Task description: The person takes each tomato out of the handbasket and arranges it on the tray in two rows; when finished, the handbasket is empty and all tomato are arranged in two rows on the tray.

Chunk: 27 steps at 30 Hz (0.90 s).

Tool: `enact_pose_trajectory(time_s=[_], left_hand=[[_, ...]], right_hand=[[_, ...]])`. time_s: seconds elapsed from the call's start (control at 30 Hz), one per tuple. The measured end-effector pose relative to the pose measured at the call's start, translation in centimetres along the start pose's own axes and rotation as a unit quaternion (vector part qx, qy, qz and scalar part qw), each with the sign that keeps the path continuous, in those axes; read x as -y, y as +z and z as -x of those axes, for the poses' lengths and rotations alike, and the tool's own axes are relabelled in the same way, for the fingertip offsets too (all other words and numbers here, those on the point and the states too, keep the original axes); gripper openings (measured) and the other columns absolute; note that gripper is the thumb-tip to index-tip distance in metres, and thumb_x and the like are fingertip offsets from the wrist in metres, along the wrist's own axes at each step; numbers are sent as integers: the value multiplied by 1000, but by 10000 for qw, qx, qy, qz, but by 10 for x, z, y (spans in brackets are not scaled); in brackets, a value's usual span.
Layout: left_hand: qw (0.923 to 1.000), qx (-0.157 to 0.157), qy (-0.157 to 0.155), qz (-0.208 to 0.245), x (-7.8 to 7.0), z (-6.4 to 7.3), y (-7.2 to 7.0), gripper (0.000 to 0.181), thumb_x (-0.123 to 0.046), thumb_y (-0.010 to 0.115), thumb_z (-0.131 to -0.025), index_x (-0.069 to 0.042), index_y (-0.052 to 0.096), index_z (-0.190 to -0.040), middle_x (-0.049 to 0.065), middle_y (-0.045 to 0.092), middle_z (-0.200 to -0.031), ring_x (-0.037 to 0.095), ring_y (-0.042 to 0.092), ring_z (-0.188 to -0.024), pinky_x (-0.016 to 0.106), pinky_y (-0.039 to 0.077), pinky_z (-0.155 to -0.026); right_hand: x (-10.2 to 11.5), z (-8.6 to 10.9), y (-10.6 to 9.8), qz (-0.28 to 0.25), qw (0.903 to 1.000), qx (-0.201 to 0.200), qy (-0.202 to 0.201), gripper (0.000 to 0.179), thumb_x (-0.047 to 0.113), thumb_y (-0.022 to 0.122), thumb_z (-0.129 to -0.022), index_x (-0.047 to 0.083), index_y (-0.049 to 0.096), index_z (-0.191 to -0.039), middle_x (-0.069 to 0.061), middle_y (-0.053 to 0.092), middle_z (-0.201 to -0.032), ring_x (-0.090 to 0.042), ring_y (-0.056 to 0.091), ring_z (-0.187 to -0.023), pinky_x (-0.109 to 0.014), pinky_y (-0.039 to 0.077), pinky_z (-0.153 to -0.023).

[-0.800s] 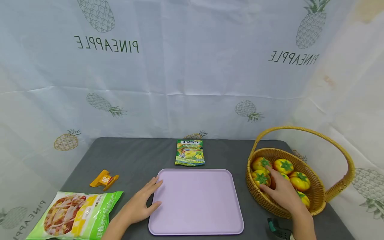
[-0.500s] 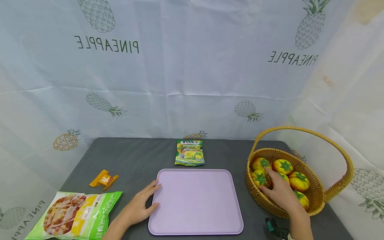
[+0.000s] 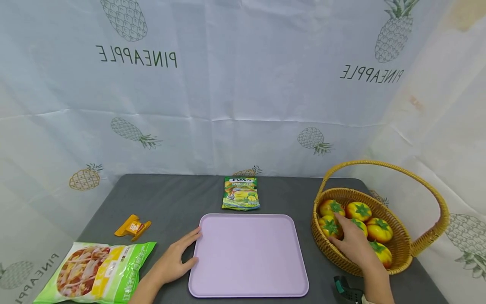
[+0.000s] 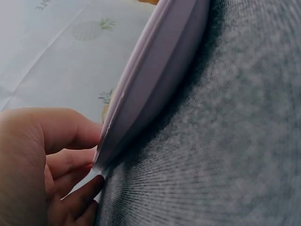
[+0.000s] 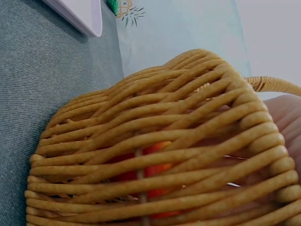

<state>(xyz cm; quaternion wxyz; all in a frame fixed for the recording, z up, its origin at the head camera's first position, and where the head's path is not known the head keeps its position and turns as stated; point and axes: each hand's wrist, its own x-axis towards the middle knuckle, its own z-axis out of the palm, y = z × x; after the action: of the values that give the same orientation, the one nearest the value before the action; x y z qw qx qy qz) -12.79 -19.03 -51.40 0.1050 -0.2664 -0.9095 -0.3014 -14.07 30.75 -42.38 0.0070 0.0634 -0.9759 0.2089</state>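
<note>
In the head view, my left hand [image 3: 171,261] lies at the left edge of a pale purple tray [image 3: 248,255], fingers spread and loosely bent. Its fingertips touch the rim; the left wrist view shows the fingers [image 4: 70,129] at the tray's edge [image 4: 150,70]. On the right, my right hand [image 3: 357,245] reaches into a wicker basket [image 3: 404,236] of several yellow-red tomatoes. Thumb and index finger curve round the front-left tomato [image 3: 328,225]; the other fingertips are hidden. The basket wall [image 5: 150,132] covers most of the right wrist view, red and orange showing through its gaps.
A green soup packet [image 3: 240,194] lies behind the tray. To the left are an orange-wrapped snack [image 3: 133,228] and a large green-and-white food bag [image 3: 95,272]. The basket's tall handle [image 3: 387,165] arches over it. A dark strap [image 3: 347,289] is near my right wrist.
My left fingers have slid slightly left, from over the tray's rim to its edge. My right hand has shifted a little left within the basket, while the tomatoes stay in place.
</note>
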Motion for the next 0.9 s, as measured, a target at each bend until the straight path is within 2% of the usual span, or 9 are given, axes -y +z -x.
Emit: enact_pose_trajectory(time_s=[0.4,0.9], left_hand=[[9999,91,-42,46,0,-2,0,59,-17,67,-79,-7,53,-134,5,46,-145,25,48,-129,45,46,-98],[10000,-66,-7,42,0,0,1,60,-15,69,-76,-6,54,-133,5,48,-144,23,49,-129,41,45,-99]], right_hand=[[-1,-1,4,89,10000,-19,17,73,9,73,-78,-12,36,-137,-39,42,-133,-56,41,-119,-66,37,-94],[1,-3,4,221,9997,-51,39,68,11,75,-77,-13,43,-132,-39,45,-129,-56,43,-115,-66,39,-92]])
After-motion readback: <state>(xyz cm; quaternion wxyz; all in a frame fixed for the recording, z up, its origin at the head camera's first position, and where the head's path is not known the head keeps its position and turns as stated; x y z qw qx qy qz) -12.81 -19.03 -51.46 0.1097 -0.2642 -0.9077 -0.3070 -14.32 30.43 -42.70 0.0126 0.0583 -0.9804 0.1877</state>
